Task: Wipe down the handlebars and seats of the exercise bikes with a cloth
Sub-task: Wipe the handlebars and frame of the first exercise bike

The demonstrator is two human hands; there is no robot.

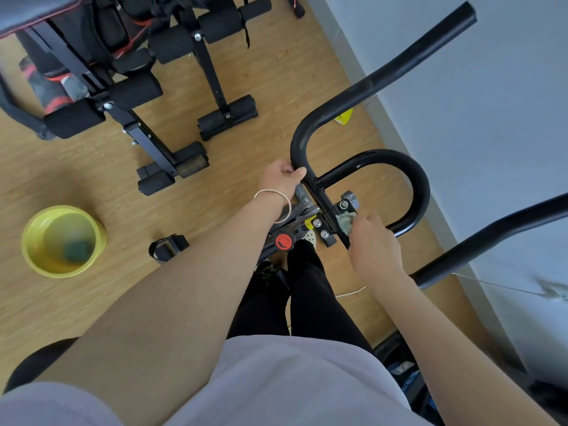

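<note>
Cloth at the clamp

Left hand point(281, 179) curls round the handlebar point(365, 86) at its left bend. Right hand point(375, 247) pinches the grey-green cloth point(345, 222) against the bolted clamp point(336, 210) at the bar's middle, just right of the left wrist. Yellow basin point(63, 241) sits on the floor, well left

No text is legible; red knob point(285, 241) markings (blurred) unreadable.
</note>
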